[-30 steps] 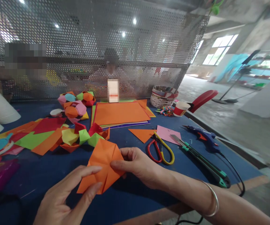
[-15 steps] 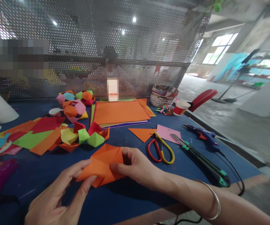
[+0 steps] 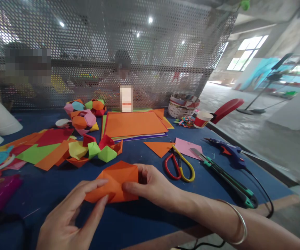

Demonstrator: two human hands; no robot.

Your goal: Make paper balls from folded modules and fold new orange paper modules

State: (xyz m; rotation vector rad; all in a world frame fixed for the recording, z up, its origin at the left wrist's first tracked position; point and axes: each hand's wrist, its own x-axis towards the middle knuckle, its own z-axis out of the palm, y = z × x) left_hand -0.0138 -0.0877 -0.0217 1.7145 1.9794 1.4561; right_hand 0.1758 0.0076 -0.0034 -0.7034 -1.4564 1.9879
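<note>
An orange piece of folded paper (image 3: 115,178) is held just above the blue table, low in the middle of the head view. My right hand (image 3: 152,184) grips its right side, thumb on the front and fingers behind. My left hand (image 3: 74,211) pinches the left corner between thumb and fingers. Just beyond lie folded paper pieces (image 3: 105,152) in green, yellow, red and orange. Scissors (image 3: 179,165) with red and yellow handles rest right of my right hand, by an orange paper triangle (image 3: 159,148) and a pink paper sheet (image 3: 187,147).
A green box cutter (image 3: 228,178) and a blue glue gun (image 3: 229,152) with its cord lie at right. Behind stand a stack of coloured paper (image 3: 134,123), a woven basket (image 3: 183,105) and a paper cup (image 3: 202,119). Coloured sheets (image 3: 53,137) spread at left. People sit beyond the mesh screen.
The left part of the orange paper has curled inward and its lower edge has come up. My left hand has shifted slightly right; my right hand keeps its grip.
</note>
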